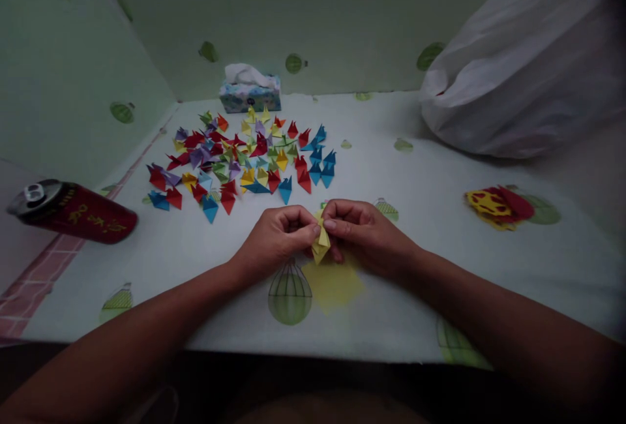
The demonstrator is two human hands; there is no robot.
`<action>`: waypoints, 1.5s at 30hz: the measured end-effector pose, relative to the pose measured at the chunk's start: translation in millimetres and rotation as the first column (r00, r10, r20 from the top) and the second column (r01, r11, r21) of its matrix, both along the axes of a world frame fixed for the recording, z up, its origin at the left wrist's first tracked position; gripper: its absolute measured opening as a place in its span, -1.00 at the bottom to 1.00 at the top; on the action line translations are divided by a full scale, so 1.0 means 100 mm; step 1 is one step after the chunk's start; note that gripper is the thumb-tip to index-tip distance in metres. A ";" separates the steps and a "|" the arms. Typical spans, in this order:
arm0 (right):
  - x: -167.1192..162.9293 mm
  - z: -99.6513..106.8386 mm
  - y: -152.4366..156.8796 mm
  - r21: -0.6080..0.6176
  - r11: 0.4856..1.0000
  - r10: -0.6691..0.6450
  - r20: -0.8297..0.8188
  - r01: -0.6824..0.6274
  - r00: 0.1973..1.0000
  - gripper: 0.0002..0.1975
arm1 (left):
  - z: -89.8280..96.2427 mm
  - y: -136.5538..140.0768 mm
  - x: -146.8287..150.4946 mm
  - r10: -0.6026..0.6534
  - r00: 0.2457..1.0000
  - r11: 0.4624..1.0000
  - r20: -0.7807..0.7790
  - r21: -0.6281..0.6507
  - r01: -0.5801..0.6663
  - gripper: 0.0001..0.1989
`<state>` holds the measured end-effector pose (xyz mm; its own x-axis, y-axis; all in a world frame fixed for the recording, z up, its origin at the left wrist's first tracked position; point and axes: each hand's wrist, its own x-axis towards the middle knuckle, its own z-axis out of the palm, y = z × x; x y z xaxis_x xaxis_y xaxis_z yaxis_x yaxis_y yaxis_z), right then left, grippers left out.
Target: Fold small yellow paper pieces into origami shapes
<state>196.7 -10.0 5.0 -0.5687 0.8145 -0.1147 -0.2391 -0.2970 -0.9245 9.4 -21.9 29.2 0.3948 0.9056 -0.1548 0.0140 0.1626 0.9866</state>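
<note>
Between my two hands is a small folded piece of yellow origami paper, narrow and pointed at its lower end. My left hand pinches its left side between thumb and forefinger. From the other side, my right hand pinches its upper right edge the same way. Beneath them a flat yellow paper sheet lies on the table. Just beyond my hands spreads a large group of folded paper cranes in red, blue, yellow, green and purple.
A dark red drink can stands at the left. At the back is a tissue box. A big white plastic bag bulges over the right rear. Red and yellow cut-out pieces lie at the right on the white patterned tablecloth.
</note>
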 end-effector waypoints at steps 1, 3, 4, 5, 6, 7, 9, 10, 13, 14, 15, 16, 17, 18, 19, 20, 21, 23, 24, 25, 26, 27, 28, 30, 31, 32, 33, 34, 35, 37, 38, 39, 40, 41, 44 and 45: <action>0.00 0.00 0.00 0.006 1.000 -0.003 0.004 0.003 1.000 -0.74 | 0.00 0.00 0.00 0.002 1.000 1.000 -0.008 0.001 -0.002 -0.84; 0.00 0.01 -0.01 0.014 1.000 -0.011 0.012 0.011 1.000 -0.74 | 0.00 0.00 0.00 0.005 1.000 1.000 -0.020 0.003 -0.005 -0.84; 0.00 0.01 -0.01 0.018 1.000 -0.013 0.018 0.013 1.000 -0.74 | 0.00 0.00 0.00 0.004 1.000 1.000 -0.023 0.004 -0.004 -0.84; 0.00 0.02 -0.01 0.022 1.000 -0.015 0.025 0.014 1.000 -0.75 | 0.00 0.00 -0.01 0.003 1.000 1.000 -0.027 0.005 -0.003 -0.83; 0.00 0.02 -0.01 0.026 1.000 -0.016 0.033 0.015 0.999 -0.75 | 0.00 0.00 -0.01 0.001 1.000 1.000 -0.031 0.008 -0.001 -0.83; 0.00 0.02 -0.01 0.030 0.999 -0.017 0.040 0.016 0.999 -0.75 | 0.00 0.00 -0.01 0.000 0.999 1.000 -0.035 0.013 0.001 -0.83; 0.01 0.03 -0.01 0.036 0.999 -0.018 0.053 0.016 0.998 -0.75 | 0.00 -0.01 0.00 0.002 0.999 1.000 -0.043 0.018 -0.002 -0.83; 0.01 0.03 -0.01 0.038 0.999 -0.018 0.059 0.016 0.998 -0.76 | 0.00 -0.01 0.00 0.004 0.999 1.000 -0.045 0.018 -0.004 -0.84; 0.01 0.04 -0.01 0.039 0.999 -0.017 0.075 0.015 0.997 -0.76 | 0.00 -0.01 0.01 0.012 0.998 1.000 -0.057 0.023 -0.011 -0.84; 0.01 0.04 0.00 0.038 0.999 -0.018 0.077 0.015 0.997 -0.76 | 0.00 -0.01 0.01 0.016 0.998 0.999 -0.066 0.031 -0.014 -0.84; 0.01 0.04 0.00 0.037 0.999 -0.018 0.080 0.015 0.997 -0.76 | -0.01 -0.01 0.01 0.019 0.997 0.999 -0.073 0.039 -0.016 -0.85; 0.02 0.04 0.00 0.037 0.999 -0.018 0.083 0.015 0.996 -0.76 | -0.01 -0.01 0.01 0.022 0.997 0.999 -0.078 0.045 -0.019 -0.85; 0.01 0.04 0.00 0.039 0.999 -0.018 0.085 0.014 0.996 -0.76 | -0.01 -0.01 0.01 0.024 0.997 0.999 -0.079 0.050 -0.020 -0.85; 0.01 0.04 0.00 0.041 0.999 -0.017 0.088 0.013 0.996 -0.76 | -0.01 -0.02 0.01 0.023 0.997 0.998 -0.078 0.052 -0.019 -0.85; 0.01 0.04 0.00 0.044 0.999 -0.017 0.091 0.013 0.996 -0.76 | -0.01 -0.02 0.01 0.023 0.997 0.998 -0.074 0.055 -0.019 -0.85; 0.01 0.04 0.00 0.046 0.999 -0.018 0.093 0.013 0.996 -0.76 | -0.02 -0.02 0.01 0.024 0.997 0.998 -0.070 0.058 -0.020 -0.85; 0.01 0.05 0.00 0.047 0.999 -0.017 0.093 0.013 0.996 -0.75 | -0.02 -0.02 0.01 0.025 0.997 0.998 -0.066 0.064 -0.021 -0.84; 0.00 0.05 -0.01 0.046 0.999 -0.017 0.089 0.013 0.996 -0.76 | -0.03 -0.02 0.01 0.023 0.998 0.997 -0.056 0.070 -0.019 -0.83; 0.00 0.05 -0.01 0.044 0.999 -0.018 0.083 0.015 0.996 -0.76 | -0.03 -0.02 0.01 0.021 0.999 0.998 -0.047 0.068 -0.018 -0.83; 0.00 0.05 0.00 0.041 0.999 -0.020 0.072 0.017 0.997 -0.76 | -0.03 -0.02 0.01 0.020 0.999 0.998 -0.038 0.068 -0.017 -0.83; 0.00 0.04 0.00 0.036 0.999 -0.022 0.058 0.019 0.998 -0.77 | -0.03 -0.01 0.01 0.017 0.999 0.998 -0.031 0.067 -0.015 -0.84; 0.01 0.03 0.00 0.030 0.999 -0.022 0.044 0.020 0.999 -0.77 | -0.03 -0.01 0.01 0.013 1.000 0.998 -0.023 0.066 -0.012 -0.84; 0.01 0.02 0.00 0.023 1.000 -0.019 0.029 0.018 0.999 -0.77 | -0.03 -0.01 0.01 0.006 1.000 0.998 -0.016 0.066 -0.005 -0.85; 0.01 0.01 0.01 0.015 1.000 -0.003 0.000 0.003 1.000 -0.77 | -0.02 0.00 0.00 -0.016 1.000 0.998 -0.003 0.066 0.017 -0.84; 0.01 0.01 0.01 0.014 1.000 0.005 -0.009 -0.005 1.000 -0.77 | -0.01 0.00 -0.01 -0.027 1.000 0.997 0.002 0.066 0.027 -0.84; 0.01 0.01 0.01 0.015 1.000 0.013 -0.015 -0.013 1.000 -0.77 | -0.01 0.00 -0.01 -0.034 0.999 0.997 0.004 0.069 0.034 -0.84; 0.01 0.01 0.01 0.016 1.000 0.019 -0.018 -0.019 1.000 -0.77 | -0.01 0.00 -0.02 -0.036 0.999 0.997 0.001 0.073 0.036 -0.83; 0.01 0.01 0.01 0.018 1.000 0.021 -0.019 -0.021 1.000 -0.77 | -0.01 0.00 -0.02 -0.033 0.999 0.996 -0.003 0.078 0.033 -0.83; 0.01 0.01 0.01 0.018 1.000 0.023 -0.017 -0.023 1.000 -0.77 | -0.02 0.00 -0.03 -0.030 1.000 0.996 -0.008 0.081 0.030 -0.83; 0.01 0.02 0.01 0.018 1.000 0.022 -0.015 -0.022 1.000 -0.77 | -0.02 0.00 -0.03 -0.031 1.000 0.997 -0.005 0.077 0.031 -0.83; 0.01 0.03 0.01 0.019 1.000 0.023 -0.014 -0.023 1.000 -0.77 | -0.03 0.00 -0.04 -0.039 0.999 0.997 0.002 0.069 0.039 -0.83; 0.01 0.03 0.01 0.021 0.999 0.026 -0.014 -0.025 1.000 -0.77 | -0.03 -0.01 -0.04 -0.052 0.999 0.997 0.013 0.058 0.051 -0.83; 0.01 0.03 0.01 0.024 0.999 0.030 -0.016 -0.030 0.999 -0.77 | -0.03 -0.01 -0.04 -0.064 0.998 0.997 0.022 0.049 0.063 -0.82; 0.02 0.03 0.01 0.027 0.999 0.035 -0.021 -0.035 0.999 -0.77 | -0.03 -0.01 -0.04 -0.074 0.997 0.996 0.028 0.043 0.073 -0.82; 0.03 0.02 0.02 0.029 0.999 0.045 -0.029 -0.044 0.999 -0.77 | -0.02 -0.01 -0.04 -0.092 0.995 0.995 0.028 0.042 0.091 -0.81; 0.03 0.02 0.02 0.029 0.999 0.047 -0.028 -0.046 0.999 -0.77 | -0.02 -0.01 -0.04 -0.093 0.995 0.995 0.024 0.045 0.092 -0.81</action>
<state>199.5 -7.7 7.0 -0.6085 0.7899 -0.0756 -0.2518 -0.2826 -0.9256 5.2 -22.9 27.2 0.4805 0.8708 -0.1042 0.0014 0.1181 0.9930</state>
